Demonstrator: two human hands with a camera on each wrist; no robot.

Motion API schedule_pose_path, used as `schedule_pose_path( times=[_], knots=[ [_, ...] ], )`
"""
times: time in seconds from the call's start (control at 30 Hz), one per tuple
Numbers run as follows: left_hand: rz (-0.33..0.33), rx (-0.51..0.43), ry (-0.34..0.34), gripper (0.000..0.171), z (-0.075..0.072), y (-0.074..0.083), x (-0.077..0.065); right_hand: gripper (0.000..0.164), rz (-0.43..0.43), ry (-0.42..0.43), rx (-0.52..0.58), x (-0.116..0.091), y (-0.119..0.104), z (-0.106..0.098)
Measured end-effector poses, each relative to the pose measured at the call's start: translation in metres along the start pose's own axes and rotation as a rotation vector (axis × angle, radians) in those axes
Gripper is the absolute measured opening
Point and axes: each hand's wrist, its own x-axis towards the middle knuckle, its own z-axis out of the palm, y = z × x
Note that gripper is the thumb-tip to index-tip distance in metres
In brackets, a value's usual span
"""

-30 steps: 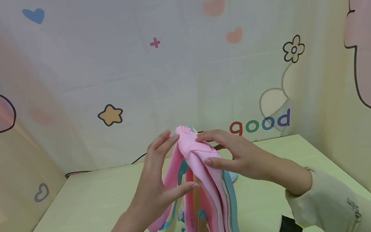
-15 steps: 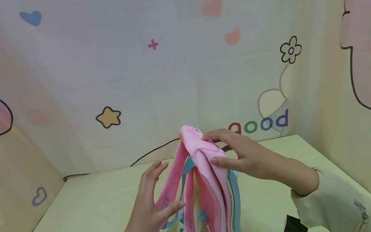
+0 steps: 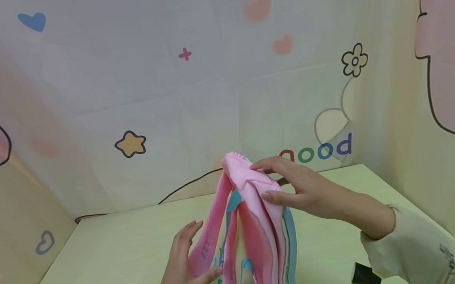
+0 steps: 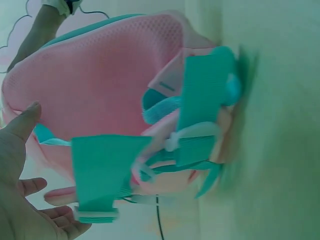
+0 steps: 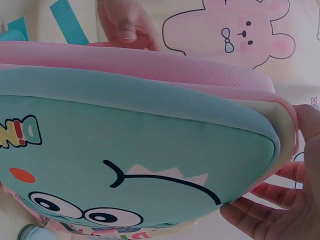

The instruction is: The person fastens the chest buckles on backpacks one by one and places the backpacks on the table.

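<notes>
A child's pink and teal backpack (image 3: 252, 189) stands upright, side-on in the head view. Its front (image 5: 150, 145) carries a cartoon face with large eyes and lettering. My right hand (image 3: 304, 185) rests on the upper side of the bag, thumb and fingers spread over the pink panel. Around the pink shoulder strap (image 3: 214, 224) my left hand (image 3: 181, 263) spreads its fingers, the thumb apart from them. In the left wrist view, teal webbing (image 4: 105, 165) with a buckle hangs near those fingers, and the thumb overlaps the mesh back panel (image 4: 100, 85).
A small black block-like object (image 3: 365, 277) lies on the table (image 3: 100, 261) beside my right sleeve. Along the back edge runs a thin dark cable (image 3: 190, 186). Below the bag in the right wrist view shows a round pale-blue object (image 5: 37, 234). Printed cloth walls enclose the table.
My left hand has come down from near the top of the backpack to its shoulder strap. The right hand has stayed on the bag's upper side, and the bag appears slightly farther right.
</notes>
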Motion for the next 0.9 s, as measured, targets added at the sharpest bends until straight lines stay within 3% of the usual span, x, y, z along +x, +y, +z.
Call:
schedule_pose_path(
  times=[0.13, 0.23, 0.37, 0.53, 0.8, 0.9],
  knots=[
    [-0.036, -0.069, -0.021, 0.087, 0.006, -0.007, -0.007, 0.051, 0.003, 0.002, 0.007, -0.001, 0.001, 0.000],
    [-0.120, -0.139, -0.054, 0.090, 0.010, -0.006, -0.011, 0.051, 0.005, 0.004, 0.009, -0.001, 0.001, 0.000],
    [-0.170, -0.189, -0.074, 0.093, 0.016, -0.002, -0.013, 0.049, 0.012, 0.007, 0.012, -0.001, 0.002, 0.000],
    [-0.107, -0.173, -0.059, 0.091, 0.025, 0.000, -0.014, 0.047, 0.008, 0.013, 0.009, -0.003, 0.002, 0.000],
    [-0.218, -0.277, -0.130, 0.086, 0.033, 0.012, -0.013, 0.048, 0.002, 0.020, 0.012, -0.003, 0.002, 0.000],
    [-0.227, -0.299, -0.151, 0.085, 0.035, 0.014, -0.013, 0.048, 0.004, 0.020, 0.014, -0.003, 0.002, -0.001]
  ],
)
